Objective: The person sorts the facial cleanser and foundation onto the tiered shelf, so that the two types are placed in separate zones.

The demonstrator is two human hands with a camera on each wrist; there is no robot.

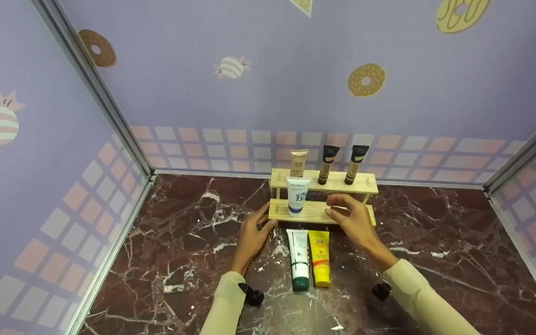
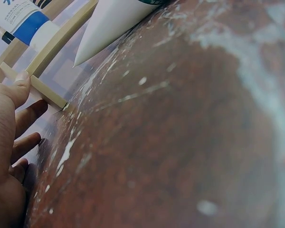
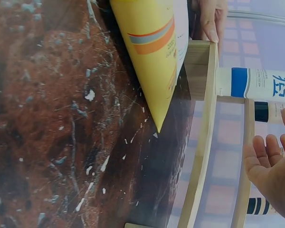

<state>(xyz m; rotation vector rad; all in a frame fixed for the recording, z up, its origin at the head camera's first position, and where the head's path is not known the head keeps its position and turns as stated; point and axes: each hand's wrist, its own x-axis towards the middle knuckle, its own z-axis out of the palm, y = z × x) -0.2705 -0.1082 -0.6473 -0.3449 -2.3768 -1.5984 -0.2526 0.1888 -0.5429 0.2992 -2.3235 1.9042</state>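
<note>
A two-tier wooden rack [image 1: 314,211] stands near the back wall. On its lower shelf, toward the left, a white tube [image 1: 298,197] with a blue band stands upright, cap down. My left hand [image 1: 251,237] is at the rack's left end; its thumb touches the front corner and its loosely extended fingers lie along the side [image 2: 14,128]. Over the right part of the lower shelf is my right hand [image 1: 354,223], thumb and bent fingers apart with nothing between them. A white tube with a green cap [image 1: 299,260] and a yellow tube [image 1: 320,260] lie before the rack.
The upper shelf carries a beige BB tube [image 1: 298,163] and two black-topped tubes, one in the middle [image 1: 327,165] and one at the right [image 1: 356,165]. A patterned back wall [image 1: 258,107] rises behind the dark marbled tabletop [image 1: 193,260], with side panels left and right.
</note>
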